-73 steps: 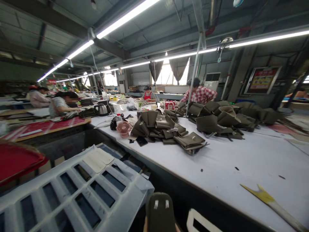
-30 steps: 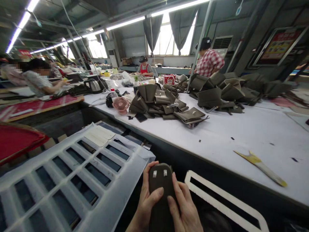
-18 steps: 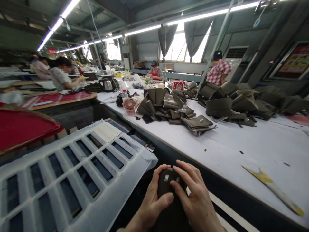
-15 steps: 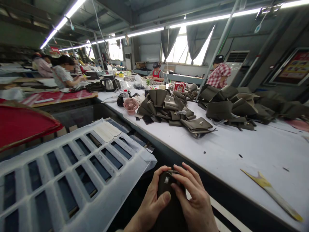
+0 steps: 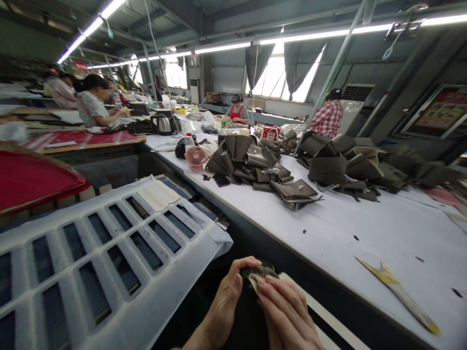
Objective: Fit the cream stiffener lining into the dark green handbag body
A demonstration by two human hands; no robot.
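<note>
Low in the middle of the view, a dark olive leather-like piece point(image 5: 248, 316) is between my two hands. My left hand point(image 5: 224, 306) wraps its left side, with the fingers curled over the top end and the thumb along the near face. My right hand point(image 5: 288, 308) presses its right side, fingers close together on the top end. A pale, crumpled flap shows at that end beside the right fingertips. The lower part of the piece runs into shadow. Whether it is a finished bag or only a part, I cannot tell.
Right of my hands runs a white-topped table point(image 5: 365, 228) with a flat yellow-and-grey tool point(image 5: 399, 294). Piles of olive leather-like pieces point(image 5: 251, 160) and a pink fan point(image 5: 196, 158) stand farther back. On the left lies a white slotted tray point(image 5: 120, 248). Several people work beyond.
The silver fitting on the piece's face no longer shows; a pale flap is now at its top. My right fingers have come down and together onto it. The view has shifted slightly.
</note>
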